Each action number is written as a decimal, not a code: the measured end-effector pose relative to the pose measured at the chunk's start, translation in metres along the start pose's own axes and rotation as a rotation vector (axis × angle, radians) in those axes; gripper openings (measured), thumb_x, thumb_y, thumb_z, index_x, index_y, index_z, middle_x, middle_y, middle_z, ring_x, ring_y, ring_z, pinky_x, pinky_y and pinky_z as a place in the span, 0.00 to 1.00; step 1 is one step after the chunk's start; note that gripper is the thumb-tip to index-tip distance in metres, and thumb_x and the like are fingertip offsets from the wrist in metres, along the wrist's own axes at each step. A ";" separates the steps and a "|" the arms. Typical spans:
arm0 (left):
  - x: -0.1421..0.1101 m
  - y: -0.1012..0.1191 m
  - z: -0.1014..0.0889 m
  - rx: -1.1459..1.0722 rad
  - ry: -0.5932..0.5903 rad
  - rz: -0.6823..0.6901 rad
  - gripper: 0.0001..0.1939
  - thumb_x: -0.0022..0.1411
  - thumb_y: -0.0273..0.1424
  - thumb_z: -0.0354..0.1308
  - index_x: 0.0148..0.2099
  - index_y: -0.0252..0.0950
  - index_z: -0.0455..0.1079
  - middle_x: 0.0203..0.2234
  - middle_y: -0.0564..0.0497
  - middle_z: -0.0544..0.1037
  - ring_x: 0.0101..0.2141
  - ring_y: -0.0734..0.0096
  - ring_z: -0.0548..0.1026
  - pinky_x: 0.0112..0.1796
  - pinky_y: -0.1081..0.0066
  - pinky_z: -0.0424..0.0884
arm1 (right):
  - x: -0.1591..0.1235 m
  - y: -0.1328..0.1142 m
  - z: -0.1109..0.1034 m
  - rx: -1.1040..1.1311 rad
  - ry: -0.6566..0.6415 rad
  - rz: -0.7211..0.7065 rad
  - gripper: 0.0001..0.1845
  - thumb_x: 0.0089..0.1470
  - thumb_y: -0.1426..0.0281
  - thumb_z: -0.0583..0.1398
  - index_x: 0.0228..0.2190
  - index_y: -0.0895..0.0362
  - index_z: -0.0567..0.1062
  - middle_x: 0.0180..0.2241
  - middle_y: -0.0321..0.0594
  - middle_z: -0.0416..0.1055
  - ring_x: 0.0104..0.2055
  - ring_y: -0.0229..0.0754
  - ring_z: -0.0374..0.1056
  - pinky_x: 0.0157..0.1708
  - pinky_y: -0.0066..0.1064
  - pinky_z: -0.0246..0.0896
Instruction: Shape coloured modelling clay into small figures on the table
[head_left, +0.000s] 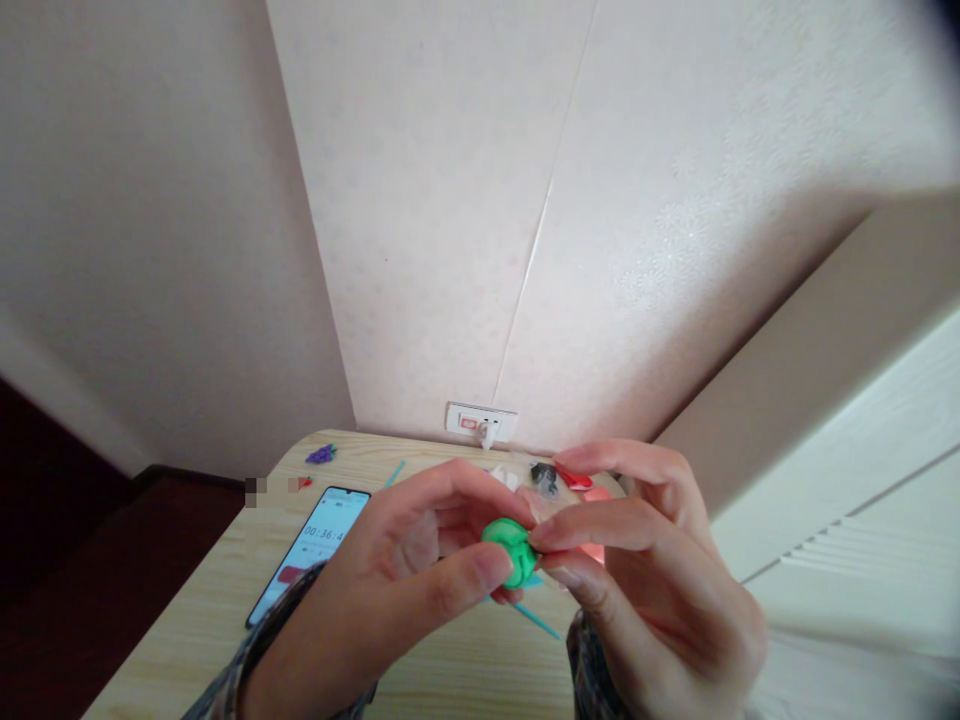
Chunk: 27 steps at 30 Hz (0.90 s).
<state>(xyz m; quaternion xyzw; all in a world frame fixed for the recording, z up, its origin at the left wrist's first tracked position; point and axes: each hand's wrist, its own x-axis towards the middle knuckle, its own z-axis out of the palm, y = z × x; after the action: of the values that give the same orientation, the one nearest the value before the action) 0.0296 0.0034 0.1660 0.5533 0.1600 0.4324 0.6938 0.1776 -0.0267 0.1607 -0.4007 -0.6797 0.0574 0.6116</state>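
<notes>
A small rounded lump of bright green modelling clay [508, 552], with creases on its surface, is held up above the table. My left hand [409, 565] grips it between the thumb and fingers. From the other side, my right hand [645, 560] pinches its right edge between thumb and forefinger, while another finger stays raised. Fingertips cover part of the lump. Beneath the hands a thin turquoise stick [536, 620] lies on the table, partly hidden.
On the wooden table [187, 610] lie a phone [330, 525] showing a timer, a purple grape-like piece [321, 454] and a tiny red piece [305, 483]. Behind my hands are a dark wrapped lump [544, 478] and a red piece [576, 478]. A wall socket [480, 420] holds a plug.
</notes>
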 end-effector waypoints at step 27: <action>-0.001 -0.005 0.004 -0.004 -0.020 -0.079 0.10 0.59 0.37 0.53 0.35 0.36 0.69 0.23 0.55 0.73 0.21 0.78 0.71 0.25 0.78 0.66 | 0.001 0.005 -0.012 0.108 -0.167 0.028 0.05 0.54 0.67 0.57 0.30 0.50 0.74 0.42 0.37 0.63 0.36 0.37 0.67 0.36 0.32 0.65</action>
<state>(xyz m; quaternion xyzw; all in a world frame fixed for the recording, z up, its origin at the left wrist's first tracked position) 0.0341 -0.0005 0.1625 0.5495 0.1740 0.3995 0.7128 0.1904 -0.0275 0.1615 -0.3703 -0.7187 0.1360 0.5726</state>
